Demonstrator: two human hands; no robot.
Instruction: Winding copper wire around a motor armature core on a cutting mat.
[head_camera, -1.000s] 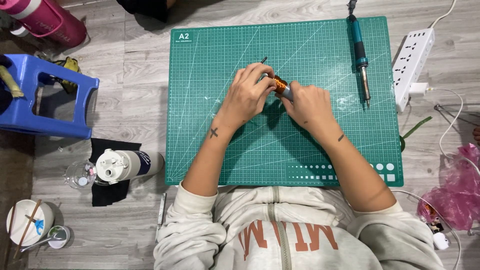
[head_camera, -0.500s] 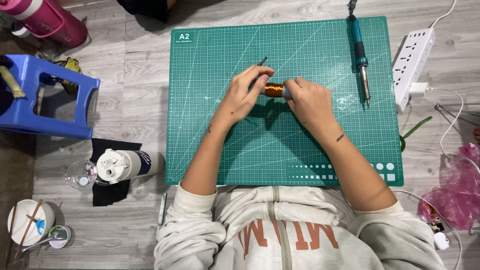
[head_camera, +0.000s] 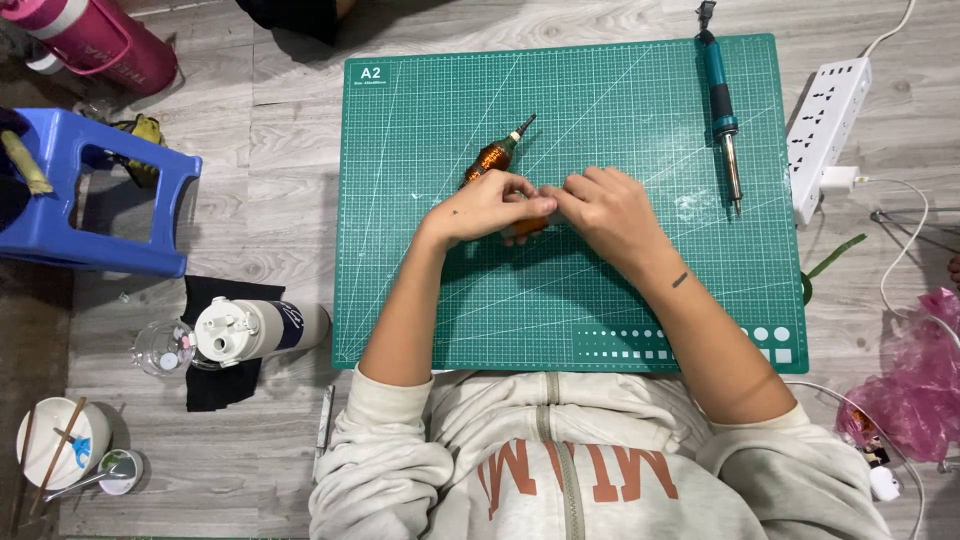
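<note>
Copper-wound coil (head_camera: 492, 158) lies free on mat (head_camera: 420, 300); hands (head_camera: 485, 205) (head_camera: 605, 208) pinch small, perhaps orange piece (head_camera: 527, 227).

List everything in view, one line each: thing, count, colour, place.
Cutting mat: one, green, centre of floor.
Copper-wound coil tool: one, orange-brown, on mat beyond left hand.
Soldering iron: one, teal handle, mat's right side.
Power strip: one, white, right of mat.
Plastic stool: one, blue, left.
Water bottle: one, pink, top left.
Lying bottle: one, white, left of mat.
Bowl: one, white, bottom left.
Plastic bag: one, pink, right.
Left hand: fingers on a small orange object.
Right hand: touching the same object.
</note>
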